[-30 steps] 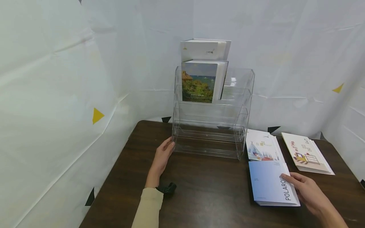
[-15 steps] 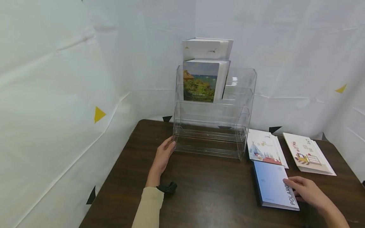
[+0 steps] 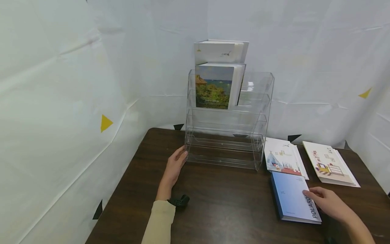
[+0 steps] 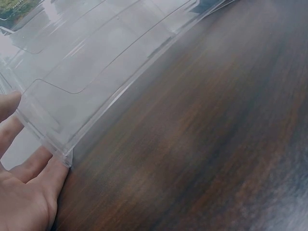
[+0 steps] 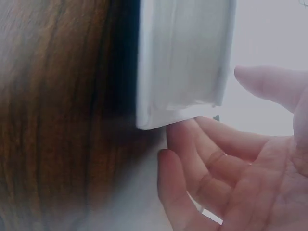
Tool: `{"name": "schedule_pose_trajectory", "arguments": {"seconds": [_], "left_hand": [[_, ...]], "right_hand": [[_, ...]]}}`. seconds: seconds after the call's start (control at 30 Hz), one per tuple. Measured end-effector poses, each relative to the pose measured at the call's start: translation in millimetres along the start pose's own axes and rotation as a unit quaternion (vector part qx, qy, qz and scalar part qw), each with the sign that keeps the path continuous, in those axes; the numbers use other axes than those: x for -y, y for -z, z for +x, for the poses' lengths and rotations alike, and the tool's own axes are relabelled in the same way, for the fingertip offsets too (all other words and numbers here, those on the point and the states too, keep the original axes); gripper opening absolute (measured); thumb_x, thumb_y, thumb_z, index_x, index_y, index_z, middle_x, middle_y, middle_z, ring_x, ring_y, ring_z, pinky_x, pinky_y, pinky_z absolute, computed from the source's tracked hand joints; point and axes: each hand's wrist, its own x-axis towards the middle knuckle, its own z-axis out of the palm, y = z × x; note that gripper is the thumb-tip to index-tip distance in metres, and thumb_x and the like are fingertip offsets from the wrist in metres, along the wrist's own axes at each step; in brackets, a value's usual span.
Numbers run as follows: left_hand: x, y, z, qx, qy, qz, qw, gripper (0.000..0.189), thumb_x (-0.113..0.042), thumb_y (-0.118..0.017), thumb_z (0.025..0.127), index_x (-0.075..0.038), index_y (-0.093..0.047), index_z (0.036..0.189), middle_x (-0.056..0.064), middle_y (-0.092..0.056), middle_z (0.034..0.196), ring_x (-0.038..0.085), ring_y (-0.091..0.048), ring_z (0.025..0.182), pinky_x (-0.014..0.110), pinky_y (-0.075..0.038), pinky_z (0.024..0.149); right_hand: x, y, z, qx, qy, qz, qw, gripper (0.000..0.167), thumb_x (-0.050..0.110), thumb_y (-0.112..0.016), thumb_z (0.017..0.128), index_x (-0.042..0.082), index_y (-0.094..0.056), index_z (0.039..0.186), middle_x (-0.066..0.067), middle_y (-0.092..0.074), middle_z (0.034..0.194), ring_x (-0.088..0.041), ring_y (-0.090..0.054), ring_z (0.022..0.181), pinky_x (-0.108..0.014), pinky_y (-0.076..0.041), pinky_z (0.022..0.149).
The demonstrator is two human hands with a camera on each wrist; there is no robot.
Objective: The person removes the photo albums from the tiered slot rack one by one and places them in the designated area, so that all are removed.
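In the head view a clear tiered rack [image 3: 223,162] stands on the table, its base edge nearest me. My left hand [image 3: 175,166] touches its lower left side; in the left wrist view extended fingers [image 4: 41,166] rest along that side. A blue photo album [image 3: 294,198] marked POLAROID lies at the right, cover up. My right hand [image 3: 327,201] is at its right edge, thumb over the cover in the head view. The right wrist view shows the thumb slightly apart from the cover and loosely bent fingers [image 5: 180,144] by the lower edge of the album.
Two albums stand in the upper tiers: a white one [image 3: 213,52] behind one with a landscape cover [image 3: 213,88]. A tent-picture album [image 3: 281,157] lies beyond the blue one, another illustrated album [image 3: 329,164] to its right. White sheeting [image 3: 164,67] hangs around the table [image 3: 225,203].
The blue album has shifted slightly right and turned, now showing its blue spine at the left. My right hand moved along with it. The left hand and the rack have stayed in place.
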Motion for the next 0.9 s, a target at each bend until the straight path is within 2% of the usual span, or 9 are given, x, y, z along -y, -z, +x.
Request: {"name": "schedule_pose_trajectory", "arguments": {"seconds": [0.13, 0.23, 0.43, 0.5, 0.63, 0.77, 0.9], "left_hand": [[0.0, -0.5, 0.0, 0.003, 0.001, 0.000, 1.0000, 0.062, -0.041, -0.062, 0.111, -0.017, -0.044, 0.165, 0.013, -0.043, 0.170, 0.030, -0.041, 0.159, 0.048, -0.036, 0.133], [-0.6, -0.6, -0.1, 0.003, 0.002, 0.002, 1.0000, 0.062, -0.041, -0.062, 0.111, -0.017, -0.043, 0.166, 0.013, -0.042, 0.170, 0.029, -0.040, 0.160, 0.048, -0.035, 0.133], [-0.4, -0.8, -0.4, 0.002, -0.001, 0.003, 1.0000, 0.062, -0.041, -0.062, 0.111, -0.017, -0.044, 0.165, 0.013, -0.043, 0.170, 0.030, -0.040, 0.160, 0.049, -0.035, 0.133], [-0.7, -1.1, -0.2, 0.002, 0.002, 0.004, 1.0000, 0.061, -0.041, -0.062, 0.111, -0.019, -0.044, 0.165, 0.013, -0.043, 0.170, 0.029, -0.040, 0.160, 0.048, -0.036, 0.133], [-0.6, -2.9, 0.1, 0.005, 0.005, 0.006, 1.0000, 0.062, -0.042, -0.062, 0.111, -0.018, -0.044, 0.165, 0.014, -0.042, 0.170, 0.030, -0.040, 0.160, 0.049, -0.035, 0.133], [-1.3, -4.0, 0.7, 0.005, 0.002, 0.001, 1.0000, 0.062, -0.041, -0.062, 0.111, -0.018, -0.045, 0.165, 0.014, -0.043, 0.170, 0.030, -0.040, 0.160, 0.048, -0.035, 0.133], [-1.2, 0.8, -1.1, -0.001, -0.002, 0.002, 1.0000, 0.061, -0.041, -0.062, 0.111, -0.018, -0.046, 0.164, 0.014, -0.043, 0.170, 0.030, -0.040, 0.160, 0.049, -0.036, 0.133]], "right_hand": [[2, 3, 0.4, -0.016, 0.020, -0.030, 0.9992, 0.077, 0.050, -0.049, 0.114, -0.023, -0.052, 0.138, -0.039, -0.065, 0.121, -0.037, -0.067, 0.101, -0.055, -0.064, 0.086], [7, 6, 3.5, -0.046, 0.044, -0.045, 0.9969, 0.071, 0.047, -0.048, 0.114, -0.021, -0.056, 0.136, -0.043, -0.062, 0.130, -0.048, -0.066, 0.110, -0.065, -0.059, 0.092], [25, 9, 9.7, -0.130, 0.057, -0.096, 0.9851, 0.072, 0.050, -0.054, 0.111, -0.015, -0.054, 0.142, -0.050, -0.043, 0.142, -0.067, -0.045, 0.126, -0.084, -0.045, 0.094], [35, 9, 10.9, -0.150, 0.061, -0.108, 0.9809, 0.074, 0.053, -0.054, 0.110, -0.013, -0.053, 0.144, -0.050, -0.039, 0.145, -0.069, -0.040, 0.129, -0.087, -0.042, 0.094], [57, 11, 13.5, -0.174, 0.101, -0.112, 0.9732, 0.073, 0.054, -0.054, 0.110, -0.012, -0.056, 0.142, -0.049, -0.042, 0.147, -0.067, -0.040, 0.134, -0.086, -0.041, 0.099], [84, 15, 20.0, -0.192, 0.144, -0.086, 0.9670, 0.065, 0.047, -0.057, 0.110, -0.008, -0.058, 0.143, -0.045, -0.043, 0.151, -0.066, -0.039, 0.138, -0.087, -0.038, 0.103], [124, 19, 26.4, -0.208, 0.192, -0.037, 0.9584, 0.057, 0.039, -0.057, 0.112, -0.005, -0.056, 0.147, -0.040, -0.043, 0.156, -0.063, -0.036, 0.144, -0.086, -0.035, 0.109]]}}
